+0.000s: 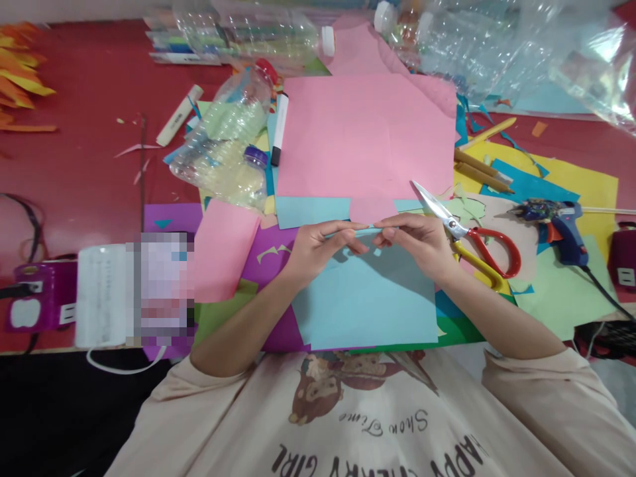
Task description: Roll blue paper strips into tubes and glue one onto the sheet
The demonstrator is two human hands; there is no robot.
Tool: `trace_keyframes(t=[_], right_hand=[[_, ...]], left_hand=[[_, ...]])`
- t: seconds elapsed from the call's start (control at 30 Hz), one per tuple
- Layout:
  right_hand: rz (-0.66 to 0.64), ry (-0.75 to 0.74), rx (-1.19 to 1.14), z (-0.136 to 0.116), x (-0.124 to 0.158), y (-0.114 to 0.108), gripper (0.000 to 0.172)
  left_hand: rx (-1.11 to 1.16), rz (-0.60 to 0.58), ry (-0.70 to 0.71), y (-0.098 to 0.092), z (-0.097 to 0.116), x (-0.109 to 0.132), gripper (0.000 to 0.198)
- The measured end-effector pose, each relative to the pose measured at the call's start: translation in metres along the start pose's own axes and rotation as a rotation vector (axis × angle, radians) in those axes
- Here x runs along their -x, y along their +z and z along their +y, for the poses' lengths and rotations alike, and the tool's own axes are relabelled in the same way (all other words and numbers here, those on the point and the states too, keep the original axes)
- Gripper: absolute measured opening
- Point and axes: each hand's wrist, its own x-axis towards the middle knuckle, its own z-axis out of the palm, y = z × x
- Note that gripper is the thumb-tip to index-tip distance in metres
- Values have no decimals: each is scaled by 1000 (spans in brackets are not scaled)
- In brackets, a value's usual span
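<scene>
My left hand [322,246] and my right hand [412,240] meet near the middle, fingertips pinched on a thin light blue paper strip [365,232] that runs between them. Beneath them lies a light blue sheet [372,298]. Just beyond my fingers is a large pink sheet [362,139], with a small pink piece [373,208] at its near edge. Scissors [467,232] with red and yellow handles rest right beside my right hand, blades apart. A folded pink paper [223,252] lies to the left of my left hand.
A glue gun [556,225] with a cable lies at the right. Plastic bottles [228,139] stand or lie at the back and left, near a marker [279,129]. At the left are a phone [163,285], a white power bank [101,295] and a purple box [42,298].
</scene>
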Motion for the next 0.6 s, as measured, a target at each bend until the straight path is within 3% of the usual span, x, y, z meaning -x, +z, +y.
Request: trace_keyframes(t=[0.27,0.4,0.43,0.5,0.6], right_hand=[[100,84,22,9,1,6,21],[180,-93,280,16,7,11,20],[133,-176,428,18,10,13,16],[-81,-377,730,21,14,20,11],[-481,-658,1014,27,20,29,30]], left_hand=[[-166,224,78,-4,-7,-7,21],[-181,350,135,-9,-5,-9,15],[-181,392,156,-11,-4,-10,14],[-187,460,204,-15,-3,-13,14],[-206,494,235,-18,-5,-17,13]])
